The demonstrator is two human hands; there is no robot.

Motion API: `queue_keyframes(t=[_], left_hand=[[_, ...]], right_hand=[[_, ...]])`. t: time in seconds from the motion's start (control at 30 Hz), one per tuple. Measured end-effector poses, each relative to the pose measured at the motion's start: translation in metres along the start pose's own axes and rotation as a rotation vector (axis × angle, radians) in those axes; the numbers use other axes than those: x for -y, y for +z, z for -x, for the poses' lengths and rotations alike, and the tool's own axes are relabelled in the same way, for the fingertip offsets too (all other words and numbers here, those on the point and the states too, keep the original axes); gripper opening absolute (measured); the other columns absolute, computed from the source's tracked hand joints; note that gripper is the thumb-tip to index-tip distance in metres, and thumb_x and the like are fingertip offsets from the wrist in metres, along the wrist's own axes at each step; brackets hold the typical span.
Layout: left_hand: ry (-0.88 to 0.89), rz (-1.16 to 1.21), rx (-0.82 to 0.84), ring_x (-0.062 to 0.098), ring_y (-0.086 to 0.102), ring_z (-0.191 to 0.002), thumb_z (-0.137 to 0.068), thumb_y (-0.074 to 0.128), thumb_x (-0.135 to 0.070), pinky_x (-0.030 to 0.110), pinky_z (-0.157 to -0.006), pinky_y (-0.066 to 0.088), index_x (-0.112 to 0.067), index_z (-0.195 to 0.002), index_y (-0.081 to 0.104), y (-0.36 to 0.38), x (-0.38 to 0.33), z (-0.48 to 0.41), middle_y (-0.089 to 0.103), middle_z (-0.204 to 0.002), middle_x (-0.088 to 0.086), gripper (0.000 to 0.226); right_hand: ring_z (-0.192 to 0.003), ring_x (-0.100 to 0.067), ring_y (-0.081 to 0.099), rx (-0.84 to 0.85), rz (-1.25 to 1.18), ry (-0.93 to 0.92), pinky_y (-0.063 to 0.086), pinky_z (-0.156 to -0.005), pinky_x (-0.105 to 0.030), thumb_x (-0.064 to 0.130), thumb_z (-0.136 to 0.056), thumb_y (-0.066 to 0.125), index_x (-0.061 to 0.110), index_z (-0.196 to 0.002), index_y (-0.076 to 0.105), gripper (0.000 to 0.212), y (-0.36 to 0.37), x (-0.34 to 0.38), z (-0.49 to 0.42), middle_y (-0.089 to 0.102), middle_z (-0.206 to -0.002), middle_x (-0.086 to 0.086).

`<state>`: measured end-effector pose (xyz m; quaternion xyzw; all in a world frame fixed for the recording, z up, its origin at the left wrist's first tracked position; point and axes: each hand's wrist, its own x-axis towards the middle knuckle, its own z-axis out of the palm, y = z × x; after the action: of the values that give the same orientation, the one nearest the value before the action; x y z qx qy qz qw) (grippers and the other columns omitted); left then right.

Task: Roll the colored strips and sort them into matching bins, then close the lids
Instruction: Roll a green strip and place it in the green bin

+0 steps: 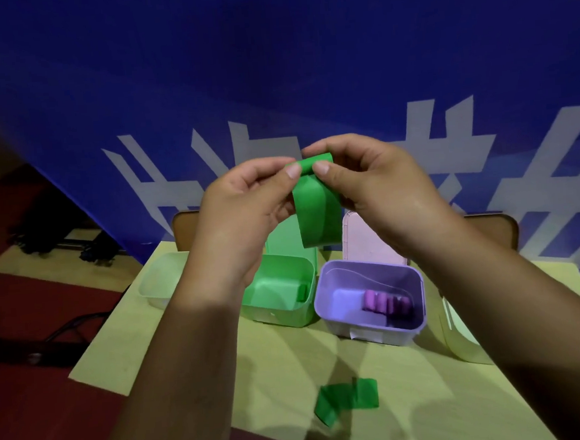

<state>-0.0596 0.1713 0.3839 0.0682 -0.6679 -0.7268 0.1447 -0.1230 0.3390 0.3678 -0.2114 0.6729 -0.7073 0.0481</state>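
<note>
Both hands are raised above the bins with a green strip [317, 214] held between them. The left hand [246, 199] pinches the strip's top end from the left, its thumb tip pressed on the front and its fingers curled behind. The right hand [371, 179] pinches the same end from the right, thumb in front and fingers curled over the top. Between the two thumbs the top end is turned over into the start of a roll. The rest of the strip hangs loose, its lower edge in front of the upright lids.

On the yellow-green table [206, 363] below, the green bin [278, 318] stands open with its green lid [283, 241] upright behind it. A single green roll [302, 293] sits against its right inner wall. Just beside it on the right, the purple bin [393, 338] is open too, its pale pink lid [365, 242] upright. A row of purple rolls [387, 305] lies in its right half.

A pale bin [159, 280] stands at the table's far left corner. Another pale container [462, 341] on the right is partly hidden by the right forearm. Near the front of the table lie loose green strips [345, 398], perhaps two overlapping, though the blur leaves the count unsure.

Behind the table hangs a blue banner [271, 66] with large white strokes of lettering, cut off by the table and the hands and too partial to read
</note>
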Motion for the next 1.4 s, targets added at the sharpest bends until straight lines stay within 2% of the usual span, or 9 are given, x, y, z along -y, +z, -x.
queue_keyframes(t=[0.07,0.2,0.37,0.6,0.77,1.03,1.2,1.3,1.4], left_hand=[[0.014,-0.028,-0.02,0.037,0.079,-0.107,-0.099,0.075,-0.006,0.046,-0.097,0.063,-0.006,-0.119,0.076,0.001,0.001,0.004,0.08,-0.11,0.018,0.02],[0.063,-0.07,-0.035,0.031,0.078,-0.103,-0.093,0.078,0.0,0.047,-0.099,0.063,-0.012,-0.114,0.079,-0.001,0.003,0.008,0.08,-0.103,0.014,0.024],[0.045,-0.042,-0.002,0.026,0.079,-0.107,-0.092,0.078,0.003,0.035,-0.093,0.063,-0.009,-0.122,0.075,-0.003,0.004,0.013,0.081,-0.111,0.012,0.032],[0.0,-0.009,0.022,0.034,0.078,-0.11,-0.098,0.075,-0.004,0.052,-0.106,0.06,-0.008,-0.121,0.075,-0.016,0.007,0.013,0.081,-0.112,0.016,0.024],[0.042,-0.015,0.072,0.03,0.078,-0.107,-0.093,0.076,0.005,0.04,-0.096,0.062,-0.011,-0.118,0.078,-0.033,0.002,0.008,0.08,-0.107,0.013,0.029],[0.015,0.022,0.078,0.027,0.08,-0.107,-0.096,0.076,-0.001,0.039,-0.096,0.065,-0.007,-0.12,0.076,-0.067,-0.013,0.006,0.081,-0.111,0.013,0.025],[0.07,0.015,0.105,0.027,0.079,-0.104,-0.094,0.075,0.003,0.041,-0.097,0.063,-0.01,-0.116,0.077,-0.088,-0.019,0.002,0.081,-0.101,0.008,0.026],[0.078,0.038,0.12,0.022,0.079,-0.102,-0.094,0.074,0.006,0.034,-0.091,0.064,-0.009,-0.118,0.076,-0.097,-0.022,0.001,0.081,-0.097,0.003,0.028],[0.061,0.064,0.115,0.024,0.079,-0.104,-0.094,0.073,0.007,0.034,-0.091,0.063,-0.006,-0.12,0.075,-0.105,-0.022,0.001,0.08,-0.103,0.007,0.03]], right_hand=[[-0.085,-0.016,0.067,0.02,0.017,0.006,0.056,-0.079,-0.039,0.02,-0.1,0.073,0.027,-0.115,0.079,0.018,-0.002,0.0,0.004,0.076,-0.103,-0.014],[-0.08,-0.019,0.064,0.003,0.046,0.031,0.058,-0.084,-0.046,0.032,-0.099,0.075,0.03,-0.117,0.078,0.018,-0.005,-0.001,0.008,0.072,-0.098,-0.014],[-0.1,-0.029,0.075,-0.04,0.076,0.003,0.06,-0.095,-0.059,0.031,-0.099,0.073,0.032,-0.112,0.079,0.015,0.0,-0.008,0.012,0.078,-0.101,-0.003],[-0.08,-0.011,0.066,-0.04,0.082,-0.018,0.058,-0.078,-0.037,0.019,-0.099,0.075,0.029,-0.114,0.078,0.018,0.01,-0.005,0.017,0.071,-0.087,0.001],[-0.082,-0.017,0.068,-0.056,0.051,0.03,0.062,-0.09,-0.051,0.03,-0.1,0.074,0.022,-0.111,0.08,0.014,0.025,0.002,0.017,0.077,-0.095,-0.004],[-0.086,-0.013,0.072,-0.052,0.059,-0.03,0.058,-0.082,-0.034,0.017,-0.099,0.075,0.023,-0.115,0.078,0.017,0.058,0.01,0.011,0.075,-0.089,0.004],[-0.107,-0.046,0.071,-0.034,-0.003,0.003,0.057,-0.098,-0.066,0.044,-0.087,0.081,0.027,-0.113,0.08,0.031,0.077,0.009,0.006,0.074,-0.11,-0.021],[-0.089,-0.028,0.073,-0.031,0.015,0.006,0.063,-0.088,-0.056,0.037,-0.099,0.074,0.022,-0.113,0.08,0.022,0.087,0.009,0.005,0.078,-0.1,-0.012],[-0.093,-0.021,0.075,-0.027,0.024,-0.006,0.063,-0.088,-0.05,0.026,-0.1,0.074,0.023,-0.115,0.079,0.016,0.096,0.01,0.003,0.08,-0.102,-0.004]])
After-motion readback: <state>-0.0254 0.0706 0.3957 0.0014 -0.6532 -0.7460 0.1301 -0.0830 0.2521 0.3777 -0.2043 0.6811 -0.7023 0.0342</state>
